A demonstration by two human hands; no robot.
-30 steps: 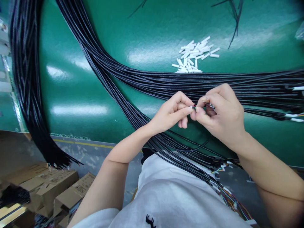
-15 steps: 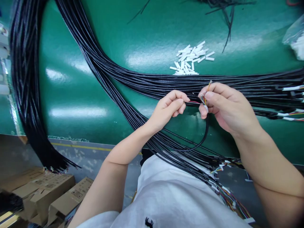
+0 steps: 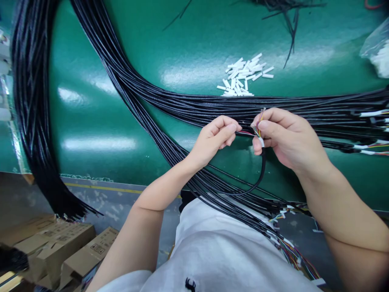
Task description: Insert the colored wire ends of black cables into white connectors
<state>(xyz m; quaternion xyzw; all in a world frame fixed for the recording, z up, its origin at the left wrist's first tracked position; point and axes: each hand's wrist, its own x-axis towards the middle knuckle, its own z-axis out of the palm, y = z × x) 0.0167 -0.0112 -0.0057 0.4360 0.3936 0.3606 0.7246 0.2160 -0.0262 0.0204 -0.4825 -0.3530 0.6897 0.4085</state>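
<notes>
My right hand [image 3: 284, 138] pinches the fanned-out coloured wires [image 3: 259, 126] at the end of a black cable [image 3: 261, 172]. A white sleeve [image 3: 261, 142] sits where those wires leave the black jacket, and the cable curves down below the hand toward a bundle. To the left, my left hand [image 3: 217, 138] has its thumb and index finger closed on thin red and white wires [image 3: 245, 132] that run across to the same cable end. The wire tips in the left fingers are hidden. Behind both hands lies a thick bundle of black cables [image 3: 194, 106].
A pile of short white tubes [image 3: 240, 75] lies beyond the cables on the green table [image 3: 146, 48]. Another black cable bundle [image 3: 32, 101] hangs over the left edge. A plastic bag [image 3: 378, 52] is at far right, black scraps [image 3: 288, 16] at the back, cardboard boxes [image 3: 57, 247] on the floor.
My right hand has shifted slightly left and tilted the cable end, so the white sleeve shows more clearly. My left hand stays nearly in place, still pinching its wires.
</notes>
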